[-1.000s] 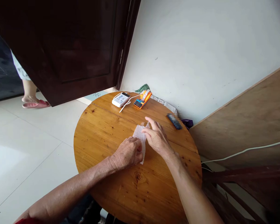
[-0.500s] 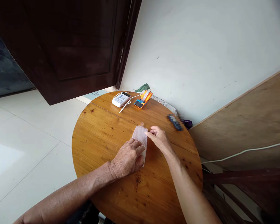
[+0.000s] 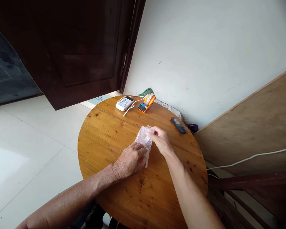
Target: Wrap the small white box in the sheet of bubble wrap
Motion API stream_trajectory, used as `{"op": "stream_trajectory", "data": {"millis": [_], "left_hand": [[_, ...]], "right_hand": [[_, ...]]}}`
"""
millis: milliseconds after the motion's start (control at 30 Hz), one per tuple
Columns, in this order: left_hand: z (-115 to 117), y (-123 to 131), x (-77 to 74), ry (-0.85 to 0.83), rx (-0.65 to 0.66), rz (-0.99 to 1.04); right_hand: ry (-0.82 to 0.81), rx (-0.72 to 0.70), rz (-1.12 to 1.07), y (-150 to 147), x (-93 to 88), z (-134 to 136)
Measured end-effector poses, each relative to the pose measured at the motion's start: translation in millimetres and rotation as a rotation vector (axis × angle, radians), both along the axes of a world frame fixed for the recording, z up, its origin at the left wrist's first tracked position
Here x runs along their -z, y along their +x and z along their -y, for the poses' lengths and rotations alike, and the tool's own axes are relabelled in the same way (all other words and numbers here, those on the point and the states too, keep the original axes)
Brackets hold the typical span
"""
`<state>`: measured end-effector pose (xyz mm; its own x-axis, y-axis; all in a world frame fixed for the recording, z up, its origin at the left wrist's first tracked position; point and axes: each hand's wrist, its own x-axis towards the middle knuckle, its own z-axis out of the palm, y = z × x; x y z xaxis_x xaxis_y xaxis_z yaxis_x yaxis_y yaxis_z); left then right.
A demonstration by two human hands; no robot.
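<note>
A flat bubble-wrap packet (image 3: pixel 142 135) lies at the middle of the round wooden table (image 3: pixel 105 140), its far end tipped up a little. A small strip of clear tape (image 3: pixel 148 126) sticks out at that far end. My left hand (image 3: pixel 131 159) is closed over the near part of the packet, with fingers curled on it; they hide part of the wrap. My right hand (image 3: pixel 159 137) pinches the far right corner between thumb and fingers. Whatever is inside the wrap cannot be made out.
At the table's far side are a white device (image 3: pixel 124 103) with a white cable and an orange tape dispenser (image 3: pixel 146 102). A dark, pixelated object (image 3: pixel 178 125) lies at the right rim. Beyond stand a dark door (image 3: pixel 85 47) and a white wall (image 3: pixel 205 57).
My right hand has closed on the packet's far right corner, and that end has lifted slightly. My left hand stays on the near part. The view has shifted slightly.
</note>
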<state>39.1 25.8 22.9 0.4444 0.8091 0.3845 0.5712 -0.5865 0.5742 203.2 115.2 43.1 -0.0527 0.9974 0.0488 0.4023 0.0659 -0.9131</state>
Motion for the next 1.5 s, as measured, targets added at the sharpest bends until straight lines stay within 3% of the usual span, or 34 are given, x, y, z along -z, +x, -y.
{"op": "stream_trajectory", "data": {"millis": [133,300,533,667,867,1067,1167,1333,1500], "left_hand": [[2,0,2.0,0.002,-0.033,0.002],[9,0,6.6,0.023,-0.244,-0.023],[11,-1,20.1,-0.080,-0.403,0.152],[10,-7,18.1,-0.127,-0.301,0.105],[6,-39,8.3,-0.203,0.081,0.083],[-4,-35,13.9,-0.098,0.107,0.067],[-8,-27,8.2,-0.164,0.071,0.119],[-16,-17,-12.2,-0.473,-0.134,0.037],[-29,-4,-19.1,-0.458,-0.362,-0.155]], "right_hand": [[0.117,-0.065,0.018,2,-14.1,24],[0.186,-0.108,0.124,1,-27.8,58],[0.244,-0.173,0.120,-9,-11.2,109],[0.356,-0.154,0.129,-14,7.3,127],[0.466,-0.184,0.204,-11,26.7,130],[0.561,-0.121,0.208,-11,32.3,124],[0.467,-0.078,0.140,-6,22.3,117],[0.075,-0.040,-0.056,3,7.7,93],[-0.213,0.065,-0.269,-4,17.2,71]]}}
